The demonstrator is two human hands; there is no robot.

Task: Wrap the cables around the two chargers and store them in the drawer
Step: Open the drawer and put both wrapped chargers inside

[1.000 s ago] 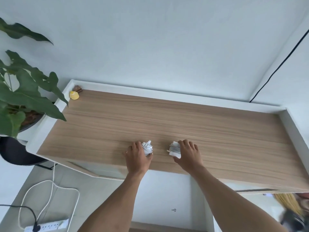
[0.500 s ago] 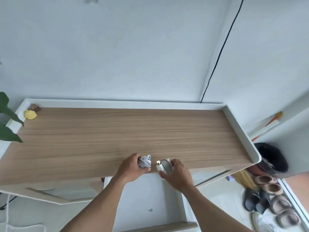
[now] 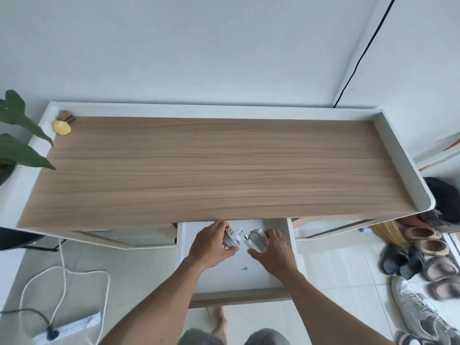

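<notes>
Chargers (image 3: 245, 239) in drawer (image 3: 291, 235) — under tabletop (image 3: 211, 168)

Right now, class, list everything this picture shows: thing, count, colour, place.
Chargers: two, white, cable-wrapped, over the open drawer, left one, right one.
Drawer: one, white, pulled out under the desk.
Desk: one, wood top, white rim.
Yellow object: one, desk's far left corner.
Plant: one, green, left.
Power strip: one, white, floor left.
Shoes: several, floor right.
Hands: left and right, each in a grip on a charger.
</notes>
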